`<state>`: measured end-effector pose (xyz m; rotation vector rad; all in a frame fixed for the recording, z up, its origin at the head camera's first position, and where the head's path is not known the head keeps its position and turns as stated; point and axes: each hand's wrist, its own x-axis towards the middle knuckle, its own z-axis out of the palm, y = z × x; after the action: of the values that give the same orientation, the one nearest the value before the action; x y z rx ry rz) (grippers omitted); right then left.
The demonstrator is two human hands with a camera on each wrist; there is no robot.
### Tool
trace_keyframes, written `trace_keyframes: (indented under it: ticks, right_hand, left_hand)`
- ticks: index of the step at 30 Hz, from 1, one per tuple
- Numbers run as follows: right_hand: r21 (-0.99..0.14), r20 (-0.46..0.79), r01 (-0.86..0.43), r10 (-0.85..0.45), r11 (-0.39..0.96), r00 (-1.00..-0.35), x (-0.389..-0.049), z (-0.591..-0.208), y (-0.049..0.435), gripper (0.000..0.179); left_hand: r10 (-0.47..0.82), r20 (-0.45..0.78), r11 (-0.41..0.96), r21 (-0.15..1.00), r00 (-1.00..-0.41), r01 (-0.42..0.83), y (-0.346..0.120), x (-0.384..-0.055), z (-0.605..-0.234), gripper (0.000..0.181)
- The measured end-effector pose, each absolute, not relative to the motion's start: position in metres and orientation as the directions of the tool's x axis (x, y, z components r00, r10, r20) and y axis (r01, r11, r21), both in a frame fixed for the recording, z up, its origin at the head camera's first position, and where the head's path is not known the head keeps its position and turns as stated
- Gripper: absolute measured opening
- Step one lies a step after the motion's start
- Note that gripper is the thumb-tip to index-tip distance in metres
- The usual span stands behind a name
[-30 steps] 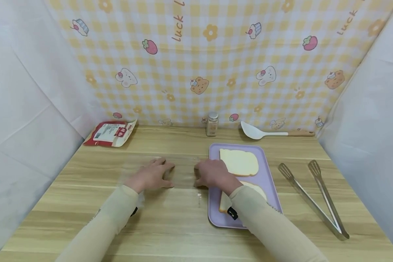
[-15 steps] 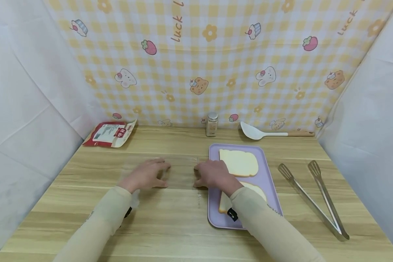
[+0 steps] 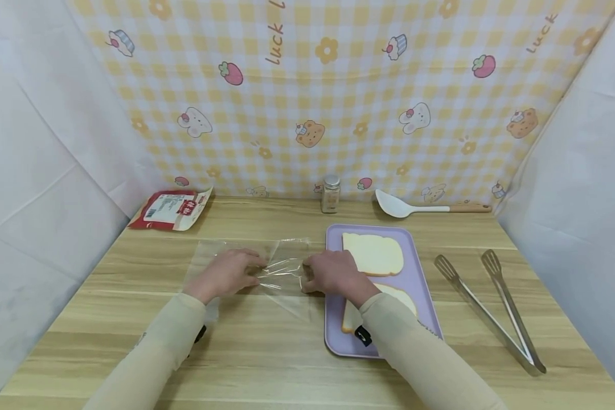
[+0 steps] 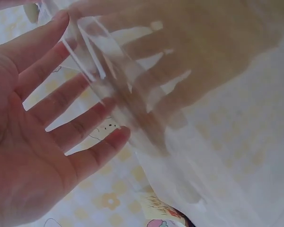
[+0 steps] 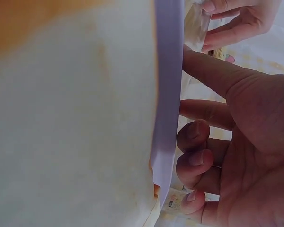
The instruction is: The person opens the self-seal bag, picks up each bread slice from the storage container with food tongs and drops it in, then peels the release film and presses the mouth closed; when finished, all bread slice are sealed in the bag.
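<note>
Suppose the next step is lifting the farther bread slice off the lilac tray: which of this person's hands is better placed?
The right hand, likely: it is at the rim of the lilac tray, close to the farther bread slice; the left hand is farther away, at the clear plastic.

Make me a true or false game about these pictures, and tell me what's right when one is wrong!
1. The left hand is touching clear plastic. True.
2. The red packet is right of the tray. False: in the head view, the red packet is to its left.
3. Two bread slices are on the tray. True.
4. The tongs are squeezed shut. False: the tongs are spread open.
5. The jar stands upright. True.
</note>
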<state>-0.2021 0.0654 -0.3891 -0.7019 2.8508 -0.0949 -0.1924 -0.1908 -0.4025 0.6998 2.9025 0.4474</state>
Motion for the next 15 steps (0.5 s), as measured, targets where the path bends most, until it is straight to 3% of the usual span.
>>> trace_keyframes:
  ticks: [15]
  right_hand:
    - [-0.098, -0.180, -0.451, -0.461, 0.887, -0.869, -0.2021, -0.3889, 0.0656, 0.045]
  left_hand:
    - [0.391, -0.065, 0.864, 0.369, -0.918, 0.342, -0.1927, -0.1906, -0.3954, 0.017]
